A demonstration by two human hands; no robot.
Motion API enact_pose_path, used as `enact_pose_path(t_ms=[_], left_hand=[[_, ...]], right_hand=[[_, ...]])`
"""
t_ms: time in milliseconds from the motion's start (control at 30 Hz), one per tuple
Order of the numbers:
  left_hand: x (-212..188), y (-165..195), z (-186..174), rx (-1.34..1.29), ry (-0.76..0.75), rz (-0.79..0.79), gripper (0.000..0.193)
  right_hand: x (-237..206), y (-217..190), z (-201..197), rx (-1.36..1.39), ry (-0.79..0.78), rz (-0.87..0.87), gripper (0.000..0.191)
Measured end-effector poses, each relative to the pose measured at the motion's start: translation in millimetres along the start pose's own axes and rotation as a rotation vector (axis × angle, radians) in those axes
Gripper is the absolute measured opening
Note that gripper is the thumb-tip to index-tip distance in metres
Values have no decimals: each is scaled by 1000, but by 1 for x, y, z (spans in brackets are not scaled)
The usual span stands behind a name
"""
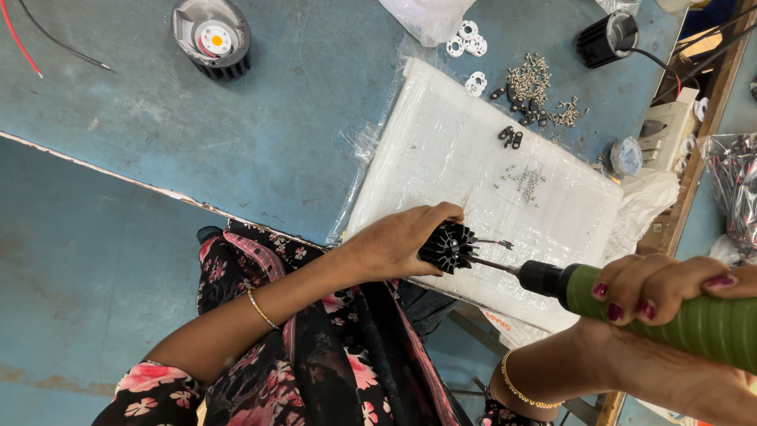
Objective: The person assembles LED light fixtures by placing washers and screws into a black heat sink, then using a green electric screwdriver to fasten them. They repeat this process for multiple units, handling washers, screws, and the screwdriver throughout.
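My left hand (398, 243) grips a black finned heat sink (449, 246) against the near edge of a white plastic-wrapped pad (441, 150). My right hand (670, 296) holds a green-handled electric screwdriver (694, 319). Its bit (493, 264) points left into the heat sink's face. A short wire end sticks out of the heat sink to the right.
A finished lamp with a yellow LED chip (213, 38) sits far left on the blue table (260, 134). Screws (530, 79), white rings (465, 39) and small black parts (511, 137) lie on and beyond the pad. Another black heat sink (603, 38) and a switch box (666, 130) stand at right.
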State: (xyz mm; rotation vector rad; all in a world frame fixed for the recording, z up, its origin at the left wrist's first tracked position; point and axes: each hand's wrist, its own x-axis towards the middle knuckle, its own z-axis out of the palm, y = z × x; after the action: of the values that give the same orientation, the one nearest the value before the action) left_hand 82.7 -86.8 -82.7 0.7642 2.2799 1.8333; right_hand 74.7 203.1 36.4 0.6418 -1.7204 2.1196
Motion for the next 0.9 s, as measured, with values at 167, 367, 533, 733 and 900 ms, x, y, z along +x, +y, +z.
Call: enact_pose_path(t_ms=[167,367,533,733,900], left_hand=[[1,2,1,0,-29,-71,73],[1,0,2,17,-19,-61,71],[2,-2,3,21,-5,-40,72],[2,-2,4,26,2,-35,72],[2,-1,2,16,15,-32,69]], right_hand=[[-3,2,-4,-28,29,-25,92],[-11,4,-10,6,91,-28,94],[-12,3,-15,-16,71,-17,93],[-6,2,-4,-17,41,-14,90],[-11,-2,37,-322,211,-103,70]])
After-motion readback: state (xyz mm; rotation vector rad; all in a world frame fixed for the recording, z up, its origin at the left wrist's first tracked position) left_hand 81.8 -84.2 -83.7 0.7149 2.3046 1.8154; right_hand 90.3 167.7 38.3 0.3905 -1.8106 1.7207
